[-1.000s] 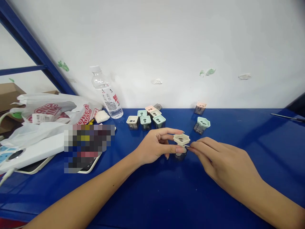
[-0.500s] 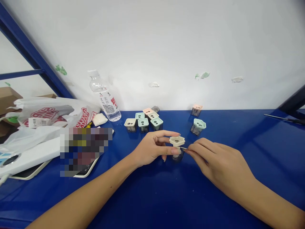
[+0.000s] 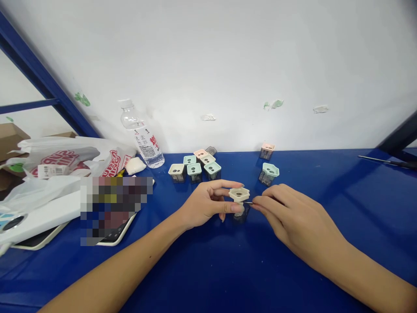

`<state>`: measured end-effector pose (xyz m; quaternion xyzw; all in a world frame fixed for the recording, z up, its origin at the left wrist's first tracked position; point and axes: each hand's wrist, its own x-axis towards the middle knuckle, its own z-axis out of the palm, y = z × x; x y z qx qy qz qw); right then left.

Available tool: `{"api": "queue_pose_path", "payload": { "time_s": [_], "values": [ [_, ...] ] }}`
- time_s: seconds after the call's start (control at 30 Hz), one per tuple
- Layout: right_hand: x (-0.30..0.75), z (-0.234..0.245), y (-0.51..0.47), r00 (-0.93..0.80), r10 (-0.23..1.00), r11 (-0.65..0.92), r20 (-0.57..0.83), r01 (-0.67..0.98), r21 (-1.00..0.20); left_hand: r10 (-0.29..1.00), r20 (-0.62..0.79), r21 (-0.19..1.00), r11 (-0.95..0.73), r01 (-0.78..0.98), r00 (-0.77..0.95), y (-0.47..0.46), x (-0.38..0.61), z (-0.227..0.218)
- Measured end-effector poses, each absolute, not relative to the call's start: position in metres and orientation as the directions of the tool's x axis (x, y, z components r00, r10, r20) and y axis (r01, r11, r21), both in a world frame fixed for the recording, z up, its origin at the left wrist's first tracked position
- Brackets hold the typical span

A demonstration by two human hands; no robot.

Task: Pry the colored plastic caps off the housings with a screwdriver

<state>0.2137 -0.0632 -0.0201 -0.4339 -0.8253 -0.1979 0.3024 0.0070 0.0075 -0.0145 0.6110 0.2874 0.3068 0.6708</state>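
Observation:
My left hand (image 3: 208,202) is closed on a cream pencil sharpener (image 3: 239,194), pinching its lid-like top between thumb and fingers. Below the top, a smoky clear container (image 3: 240,216) shows just over the table. Closed in a pinch, my right hand (image 3: 293,217) holds a thin metal piece (image 3: 248,203) whose tip meets the sharpener's underside; its kind is mostly hidden by the fingers. Beyond my right hand, a mint pencil sharpener (image 3: 269,170) and a pink pencil sharpener (image 3: 267,150) stand on the blue table (image 3: 221,269).
Several pencil sharpeners (image 3: 194,170) cluster behind my left hand. A water bottle (image 3: 143,137) stands near the wall. Plastic bags (image 3: 74,152), a white device (image 3: 42,215) and a phone (image 3: 114,237) lie left. A thin dark-handled tool (image 3: 384,161) rests far right.
The view has shifted slightly, so most things sit a little further left. Both hands keep their hold, and the metal piece stays at the sharpener's underside.

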Motion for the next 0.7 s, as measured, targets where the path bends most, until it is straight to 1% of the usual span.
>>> {"api": "queue_pose_path", "payload": {
  "time_s": [0.3, 0.37, 0.47, 0.5, 0.63, 0.7],
  "values": [
    [0.2165, -0.0191, -0.0644, -0.413, 0.576, 0.542, 0.706, 0.839, 0.049, 0.765, -0.004, 0.998, 0.043, -0.044, 0.644, 0.0095, 0.006, -0.0139],
    [0.2177, -0.0194, -0.0648, -0.428, 0.585, 0.53, 0.689, 0.845, 0.074, 0.765, 0.009, 0.998, 0.033, -0.052, 0.644, 0.0096, 0.0051, -0.0139],
    [0.2189, -0.0193, -0.0651, -0.48, 0.614, 0.546, 0.626, 0.832, 0.103, 0.767, 0.036, 0.997, 0.012, -0.071, 0.641, 0.0098, 0.004, -0.0138],
    [0.219, -0.019, -0.0652, -0.489, 0.621, 0.56, 0.613, 0.823, 0.09, 0.766, 0.04, 0.997, 0.01, -0.075, 0.642, 0.0099, 0.004, -0.0138],
    [0.2181, -0.0166, -0.066, -0.484, 0.636, 0.622, 0.602, 0.783, -0.028, 0.757, 0.043, 0.996, 0.02, -0.09, 0.652, 0.0105, 0.005, -0.0143],
    [0.2175, -0.0154, -0.0667, -0.483, 0.632, 0.639, 0.606, 0.767, -0.056, 0.755, 0.055, 0.994, 0.018, -0.105, 0.653, 0.0109, 0.0052, -0.0147]
  ]
}}
